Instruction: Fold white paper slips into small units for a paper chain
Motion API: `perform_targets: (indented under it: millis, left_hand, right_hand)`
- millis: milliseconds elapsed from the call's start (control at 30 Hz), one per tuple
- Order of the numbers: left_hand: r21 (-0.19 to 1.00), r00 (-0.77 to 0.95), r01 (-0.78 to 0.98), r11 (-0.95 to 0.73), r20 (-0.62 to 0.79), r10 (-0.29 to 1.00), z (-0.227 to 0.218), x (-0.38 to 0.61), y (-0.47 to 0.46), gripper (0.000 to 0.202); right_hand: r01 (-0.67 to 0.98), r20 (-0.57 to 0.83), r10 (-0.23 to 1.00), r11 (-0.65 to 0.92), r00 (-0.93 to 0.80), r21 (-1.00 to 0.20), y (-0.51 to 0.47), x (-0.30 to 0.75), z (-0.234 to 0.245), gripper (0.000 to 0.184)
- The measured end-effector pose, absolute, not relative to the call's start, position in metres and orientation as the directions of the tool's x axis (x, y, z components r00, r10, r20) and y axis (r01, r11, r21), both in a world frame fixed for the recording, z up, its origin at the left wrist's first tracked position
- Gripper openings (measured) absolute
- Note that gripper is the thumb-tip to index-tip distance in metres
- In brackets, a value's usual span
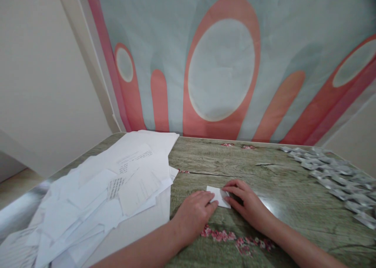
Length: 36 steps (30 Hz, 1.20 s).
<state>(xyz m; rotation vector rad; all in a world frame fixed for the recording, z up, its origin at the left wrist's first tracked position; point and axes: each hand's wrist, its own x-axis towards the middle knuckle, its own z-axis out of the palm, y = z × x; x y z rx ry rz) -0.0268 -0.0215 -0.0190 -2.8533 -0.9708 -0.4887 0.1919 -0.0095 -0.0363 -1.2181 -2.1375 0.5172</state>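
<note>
A small folded piece of white paper [216, 194] lies flat on the wood-patterned table [273, 181], near the middle. My left hand [194, 214] rests on its near-left corner, fingers curled and pressing down on it. My right hand [246, 202] comes in from the right, its fingertips pinched on the paper's right edge. Both hands touch the same piece.
A loose heap of white paper sheets and slips [105, 193], some printed, covers the table's left side. A row of several small folded paper pieces [335, 174] lies along the right edge. A pink-and-grey patterned cloth [223, 64] hangs behind the table.
</note>
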Motion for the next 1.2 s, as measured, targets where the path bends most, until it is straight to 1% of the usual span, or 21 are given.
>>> perform_targets:
  millis: [167, 333, 467, 567, 700, 800, 900, 967, 1033, 1100, 1200]
  left_hand:
    - [0.025, 0.753, 0.600, -0.800, 0.322, 0.574, -0.021, -0.027, -0.022, 0.026]
    - [0.038, 0.766, 0.581, -0.813, 0.313, 0.561, -0.021, -0.028, -0.020, 0.027]
    - [0.033, 0.762, 0.585, -0.810, 0.318, 0.564, -0.023, -0.027, -0.019, 0.026]
    - [0.029, 0.768, 0.596, -0.802, 0.271, 0.580, -0.020, -0.025, -0.022, 0.028]
    - [0.029, 0.770, 0.622, -0.782, 0.161, 0.618, -0.008, -0.020, -0.028, 0.040]
    - [0.030, 0.762, 0.636, -0.771, 0.131, 0.634, -0.004, -0.016, -0.029, 0.036]
    - [0.045, 0.746, 0.653, -0.756, 0.134, 0.652, -0.007, -0.016, -0.026, 0.037]
    - [0.059, 0.731, 0.668, -0.742, 0.136, 0.669, -0.011, -0.016, -0.023, 0.037]
    - [0.067, 0.711, 0.686, -0.725, 0.155, 0.686, -0.015, -0.017, -0.021, 0.033]
    - [0.072, 0.696, 0.696, -0.715, 0.179, 0.695, -0.018, -0.018, -0.019, 0.032]
    - [0.084, 0.694, 0.695, -0.714, 0.182, 0.697, -0.018, -0.019, -0.017, 0.035]
  right_hand:
    - [0.640, 0.325, 0.860, 0.510, -0.394, -0.575, -0.010, 0.192, -0.036, 0.021]
    - [0.603, 0.304, 0.874, 0.483, -0.380, -0.635, -0.010, 0.194, -0.036, 0.018]
    - [0.594, 0.293, 0.882, 0.467, -0.370, -0.655, -0.008, 0.194, -0.036, 0.017]
    - [0.594, 0.288, 0.883, 0.464, -0.372, -0.657, -0.008, 0.194, -0.037, 0.017]
    - [0.599, 0.315, 0.871, 0.489, -0.378, -0.634, -0.009, 0.193, -0.036, 0.017]
    - [0.601, 0.370, 0.842, 0.540, -0.394, -0.589, -0.011, 0.193, -0.033, 0.019]
    - [0.617, 0.427, 0.787, 0.616, -0.446, -0.490, -0.016, 0.192, -0.032, 0.031]
    - [0.634, 0.426, 0.752, 0.656, -0.504, -0.409, -0.020, 0.190, -0.031, 0.038]
    - [0.650, 0.405, 0.736, 0.674, -0.543, -0.352, -0.023, 0.187, -0.031, 0.039]
    - [0.665, 0.397, 0.733, 0.675, -0.553, -0.319, -0.026, 0.184, -0.031, 0.041]
    - [0.683, 0.405, 0.727, 0.676, -0.555, -0.277, -0.027, 0.183, -0.032, 0.044]
